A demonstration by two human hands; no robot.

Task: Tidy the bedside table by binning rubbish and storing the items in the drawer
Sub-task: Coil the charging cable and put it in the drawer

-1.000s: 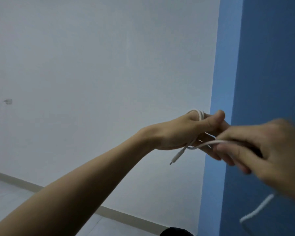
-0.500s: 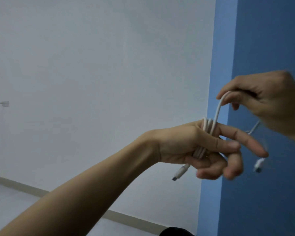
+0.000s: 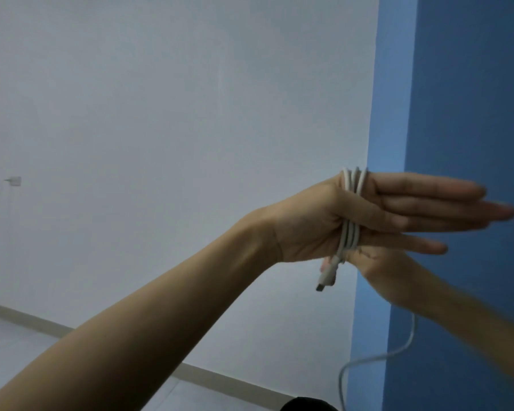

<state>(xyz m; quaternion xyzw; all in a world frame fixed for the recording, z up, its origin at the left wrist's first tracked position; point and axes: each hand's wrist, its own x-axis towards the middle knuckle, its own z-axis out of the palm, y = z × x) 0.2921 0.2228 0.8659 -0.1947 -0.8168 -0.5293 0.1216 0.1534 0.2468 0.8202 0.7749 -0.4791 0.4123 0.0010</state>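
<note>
- White wall [image 3: 161, 114]: I log it filling the far left and centre of the head view.
- Blue wall [image 3: 472, 99]: far right, in two shades, meeting the white wall at an upright edge.
- Left hand [image 3: 368, 215]: its bare forearm comes in from the near left. The hand is raised in mid-air in front of the wall corner, fingers straight, together and pointing right. It is open-fingered, and the thumb lies flat across the coils wound round it.
- Right hand [image 3: 383, 271]: just below and behind the left hand and touching its lower edge, with the forearm running to the near right. Its fingers are hidden, so I cannot tell whether it grips anything.
- Floor [image 3: 12, 351]: a pale strip at the near left, with a light skirting board [image 3: 27, 317] along the foot of the white wall.
- Cable [image 3: 350, 235]: white, wrapped in several turns round the left hand at the base of the fingers. Its connector end [image 3: 327, 277] dangles just under the palm, and a loose tail [image 3: 410, 342] hangs in a curve at the lower right.
- Dark object [image 3: 306, 404]: at the bottom edge, cut off by the frame; I cannot identify it.
- Wall fitting [image 3: 14, 180]: small and pale, on the white wall at far left.
</note>
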